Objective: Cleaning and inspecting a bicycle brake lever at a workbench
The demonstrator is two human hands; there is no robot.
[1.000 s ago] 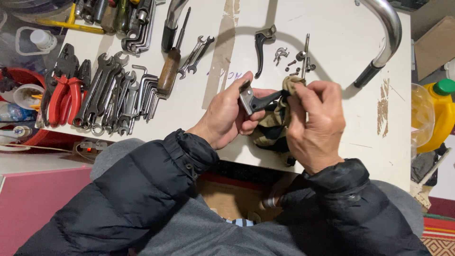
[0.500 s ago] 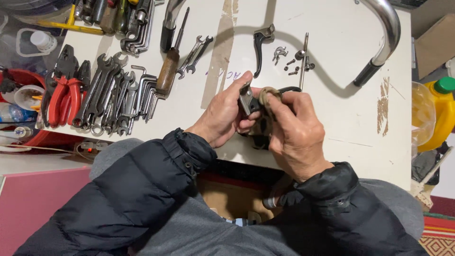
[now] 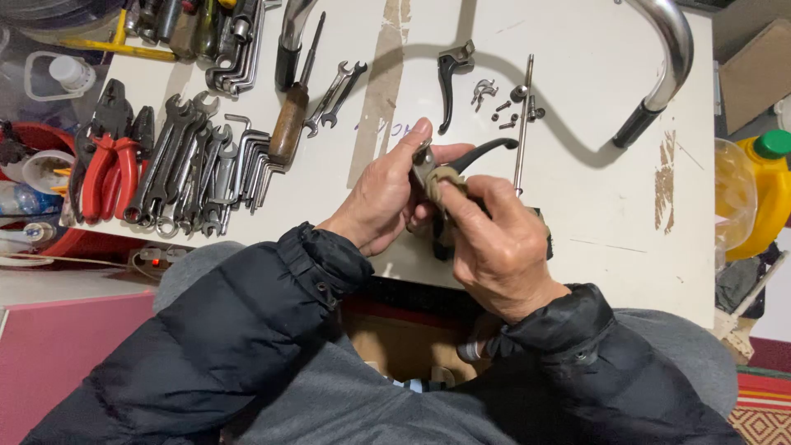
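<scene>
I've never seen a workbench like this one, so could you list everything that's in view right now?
black metal brake lever: one, black, held in both hands above the table edge
tan cloth rag: one, khaki, wrapped round the lever
second black lever: one, black, lying on the white table
small screws and clips: several, grey, beside a thin steel rod
curved chrome handlebar: one, silver with black grip, top right
steel spanners: many, grey, left of table
red-handled pliers: one, red, far left
wooden-handled screwdriver: one, brown
yellow jug: one, green cap, right edge
left hand: grips lever
right hand: presses rag
</scene>
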